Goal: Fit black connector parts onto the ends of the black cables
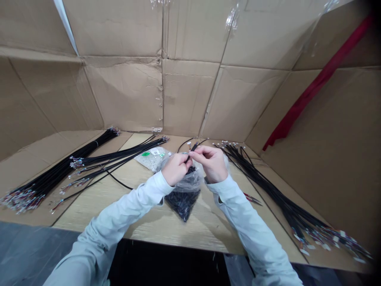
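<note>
Both hands, left hand and right hand, pinch a thin black cable. Its tip carries a small connector at 12 o'clock above a clear bag of black parts.

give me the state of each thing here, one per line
left hand: pinching a black cable
right hand: pinching the same cable's end
black cable: held above the bag
clear bag: open, holds small black parts
white-parts bag: lying flat
left cable bundles: laid out
right cable bundle: laid out

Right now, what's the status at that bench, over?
Left hand and right hand both pinch one black cable end. Clear bag of black parts lies beneath the hands. Cable bundles lie either side, none blocking.
</note>
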Tool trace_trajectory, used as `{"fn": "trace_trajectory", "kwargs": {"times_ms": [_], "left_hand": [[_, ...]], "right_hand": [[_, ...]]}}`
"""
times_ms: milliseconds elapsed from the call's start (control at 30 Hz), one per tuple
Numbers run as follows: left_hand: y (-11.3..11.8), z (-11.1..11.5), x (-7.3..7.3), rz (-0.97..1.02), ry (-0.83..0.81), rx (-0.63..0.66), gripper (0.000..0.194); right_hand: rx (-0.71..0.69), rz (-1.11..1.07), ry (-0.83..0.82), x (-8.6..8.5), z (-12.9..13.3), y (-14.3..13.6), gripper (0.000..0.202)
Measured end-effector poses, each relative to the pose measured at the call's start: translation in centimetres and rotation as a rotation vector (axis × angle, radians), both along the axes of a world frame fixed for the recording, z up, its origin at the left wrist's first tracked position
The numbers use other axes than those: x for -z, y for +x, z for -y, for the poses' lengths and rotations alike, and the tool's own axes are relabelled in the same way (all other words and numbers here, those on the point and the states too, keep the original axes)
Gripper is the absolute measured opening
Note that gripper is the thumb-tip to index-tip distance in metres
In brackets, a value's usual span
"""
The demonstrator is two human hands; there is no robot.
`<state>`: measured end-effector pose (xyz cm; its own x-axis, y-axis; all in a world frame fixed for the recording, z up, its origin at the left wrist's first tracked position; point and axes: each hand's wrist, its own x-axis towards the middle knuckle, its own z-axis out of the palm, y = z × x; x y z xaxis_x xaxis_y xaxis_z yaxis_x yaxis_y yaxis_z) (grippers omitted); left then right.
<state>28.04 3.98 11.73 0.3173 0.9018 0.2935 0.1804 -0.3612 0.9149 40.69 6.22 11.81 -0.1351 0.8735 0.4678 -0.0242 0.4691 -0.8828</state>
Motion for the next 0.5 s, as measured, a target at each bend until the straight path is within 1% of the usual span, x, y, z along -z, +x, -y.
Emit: {"fn": "trace_trajectory", "kwargs": {"times_ms": [67, 133, 267, 367, 433, 500], "left_hand": [[0.2, 0.3, 0.2, -0.133, 0.157, -0.125, 0.017], [0.4, 0.6, 0.4, -0.209, 0.244, -0.205, 0.017], [1.1, 1.3, 1.1, -0.277, 0.3, -0.272, 0.015], [1.3, 1.4, 1.3, -0.267, 0.316, -0.279, 0.014], [1.2, 1.3, 1.3, -0.219, 0.306, -0.27, 0.015], [1.0, 0.9, 1.2, -0.163, 0.261, -0.226, 0.016]], "right_hand": [[0.067, 0.032, -0.02, -0.5, 0.7, -0.2, 0.027], [0.131, 0.016, -0.057, -0.8, 1.3, -0.6, 0.028], [0.231, -0.072, -0.117, -0.7, 2.0, -1.3, 0.024], [0.289, -0.084, -0.083, -0.4, 2.0, -1.4, 0.025], [0.267, -0.069, -0.058, -0.4, 1.8, -1.2, 0.025], [0.15, -0.07, -0.068, -0.5, 1.3, -0.9, 0.021]]}}
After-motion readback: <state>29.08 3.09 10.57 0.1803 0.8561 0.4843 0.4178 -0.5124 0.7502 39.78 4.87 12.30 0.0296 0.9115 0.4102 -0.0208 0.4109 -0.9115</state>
